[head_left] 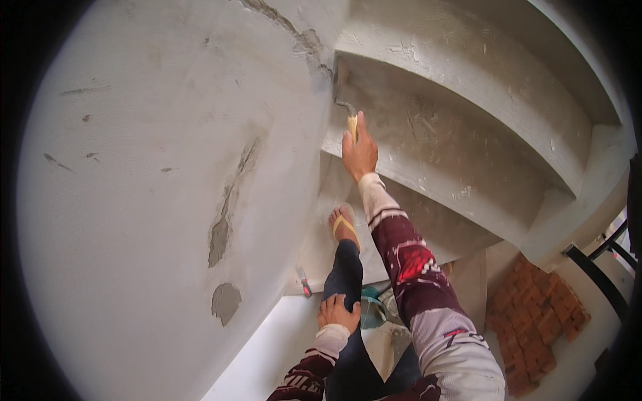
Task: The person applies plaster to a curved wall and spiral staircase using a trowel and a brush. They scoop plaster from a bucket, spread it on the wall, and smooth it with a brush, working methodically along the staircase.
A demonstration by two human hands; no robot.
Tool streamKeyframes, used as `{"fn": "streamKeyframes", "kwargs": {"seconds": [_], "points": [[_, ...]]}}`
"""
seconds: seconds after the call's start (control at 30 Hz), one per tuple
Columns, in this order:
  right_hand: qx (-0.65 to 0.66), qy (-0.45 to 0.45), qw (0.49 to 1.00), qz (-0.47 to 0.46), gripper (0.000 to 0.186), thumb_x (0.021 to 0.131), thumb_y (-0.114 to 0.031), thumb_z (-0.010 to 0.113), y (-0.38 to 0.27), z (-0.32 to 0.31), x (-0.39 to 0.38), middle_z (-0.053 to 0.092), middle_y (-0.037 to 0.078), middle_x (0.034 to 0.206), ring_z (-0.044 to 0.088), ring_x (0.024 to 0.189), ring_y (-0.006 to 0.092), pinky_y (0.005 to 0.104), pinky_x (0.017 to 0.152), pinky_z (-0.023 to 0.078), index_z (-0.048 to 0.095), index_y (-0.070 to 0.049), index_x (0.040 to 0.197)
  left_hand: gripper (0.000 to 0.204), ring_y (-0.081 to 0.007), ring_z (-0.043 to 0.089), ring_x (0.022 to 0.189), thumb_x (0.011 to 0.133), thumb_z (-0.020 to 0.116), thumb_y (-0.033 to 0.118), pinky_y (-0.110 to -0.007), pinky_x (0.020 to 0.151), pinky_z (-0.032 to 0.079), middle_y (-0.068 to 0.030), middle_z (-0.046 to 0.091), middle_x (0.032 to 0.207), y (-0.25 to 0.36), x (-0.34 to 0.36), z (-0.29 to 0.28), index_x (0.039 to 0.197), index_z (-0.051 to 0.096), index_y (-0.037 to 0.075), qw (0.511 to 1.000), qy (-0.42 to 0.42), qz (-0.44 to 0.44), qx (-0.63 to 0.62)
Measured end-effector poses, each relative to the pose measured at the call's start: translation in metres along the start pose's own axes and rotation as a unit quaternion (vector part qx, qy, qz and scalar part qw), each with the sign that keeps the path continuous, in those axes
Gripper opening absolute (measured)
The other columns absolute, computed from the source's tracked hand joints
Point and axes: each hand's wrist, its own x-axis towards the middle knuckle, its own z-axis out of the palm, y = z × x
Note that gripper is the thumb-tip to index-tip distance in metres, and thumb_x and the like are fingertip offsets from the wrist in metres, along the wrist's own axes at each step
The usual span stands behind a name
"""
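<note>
My right hand (361, 157) is closed round the wooden handle of a trowel (352, 124), arm stretched forward over the curved concrete stairs. The trowel's bent metal neck points to the inner corner where a step (441, 147) meets the pale plastered wall (140, 207); its blade is hard to make out against the grey. A rough crack (304, 40) runs down the wall toward that corner. My left hand (339, 313) lies on my knee, over dark trousers (344, 274), fingers spread and holding nothing.
A small tool with a red and black handle (305, 287) lies by the wall near my sandalled foot (342, 224). Below stands a teal bucket (372, 312). Stacked red bricks (528, 321) and a black railing (598, 277) are at lower right. Grey patches (226, 303) mark the wall.
</note>
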Motion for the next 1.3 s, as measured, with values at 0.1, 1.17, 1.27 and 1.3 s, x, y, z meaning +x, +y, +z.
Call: {"fn": "streamKeyframes", "kwargs": {"seconds": [0.1, 1.17, 1.27, 1.3], "points": [[-0.079, -0.05, 0.994, 0.058, 0.06, 0.088, -0.022, 0.057, 0.013, -0.004, 0.008, 0.064, 0.022, 0.096, 0.062, 0.086, 0.0402, 0.0475, 0.08, 0.048, 0.038, -0.013, 0.144, 0.049, -0.0306, 0.047, 0.122, 0.081, 0.063, 0.042, -0.044, 0.101, 0.039, -0.0106, 0.057, 0.123, -0.001, 0.001, 0.002, 0.116, 0.061, 0.008, 1.0, 0.004, 0.006, -0.002], [-0.053, -0.02, 0.998, 0.004, 0.061, 0.087, -0.021, 0.059, 0.036, -0.018, -0.015, 0.061, 0.023, 0.091, 0.061, 0.085, 0.0397, 0.0465, 0.077, 0.048, 0.038, -0.016, 0.144, 0.052, -0.0328, 0.048, 0.12, 0.08, 0.062, 0.042, -0.045, 0.102, 0.038, -0.0136, 0.057, 0.125, 0.003, 0.003, -0.005, 0.118, 0.061, 0.006, 1.0, -0.006, 0.019, -0.002], [-0.055, -0.035, 0.998, 0.013, 0.06, 0.086, -0.019, 0.06, 0.018, -0.016, 0.009, 0.062, 0.026, 0.098, 0.061, 0.089, 0.0407, 0.0469, 0.078, 0.048, 0.041, -0.012, 0.143, 0.051, -0.0317, 0.048, 0.12, 0.08, 0.062, 0.042, -0.045, 0.101, 0.038, -0.0123, 0.057, 0.125, 0.0, 0.005, -0.001, 0.117, 0.061, 0.007, 1.0, 0.006, 0.022, 0.003], [-0.061, -0.051, 0.997, 0.021, 0.06, 0.085, -0.019, 0.06, 0.014, -0.017, 0.014, 0.063, 0.027, 0.101, 0.061, 0.091, 0.0413, 0.0471, 0.078, 0.048, 0.042, -0.01, 0.142, 0.051, -0.0306, 0.048, 0.121, 0.08, 0.063, 0.042, -0.045, 0.101, 0.038, -0.011, 0.057, 0.125, 0.0, 0.005, -0.002, 0.117, 0.061, 0.008, 1.0, 0.004, 0.021, -0.001]]}}
